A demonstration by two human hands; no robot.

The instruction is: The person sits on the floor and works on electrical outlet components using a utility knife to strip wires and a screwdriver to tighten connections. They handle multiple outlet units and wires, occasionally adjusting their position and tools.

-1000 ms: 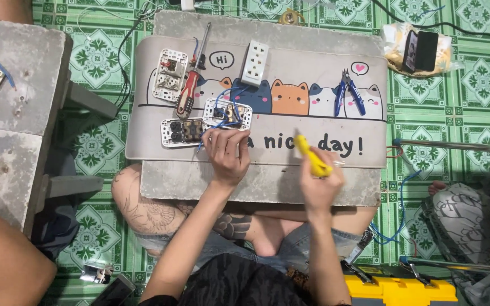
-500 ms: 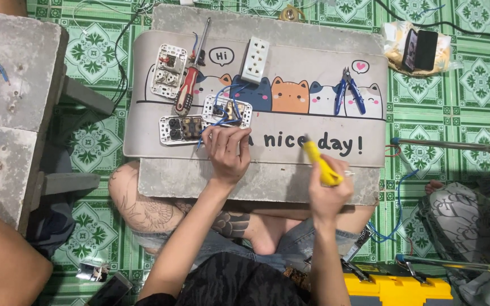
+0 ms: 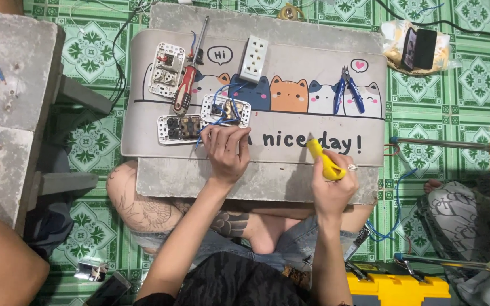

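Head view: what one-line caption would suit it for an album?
Left hand rests by blue wires; right hand holds a yellow tool over a cat-print mat.

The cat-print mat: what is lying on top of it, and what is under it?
On the mat: three socket plates, a white outlet strip, a red-handled screwdriver, blue pliers. Under it, a concrete slab shows; the slab's covered surface cannot be seen.

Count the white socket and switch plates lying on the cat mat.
4. One plate at the mat's upper left, one at top centre, one at lower left, and one just above the left hand. Others may be hidden.
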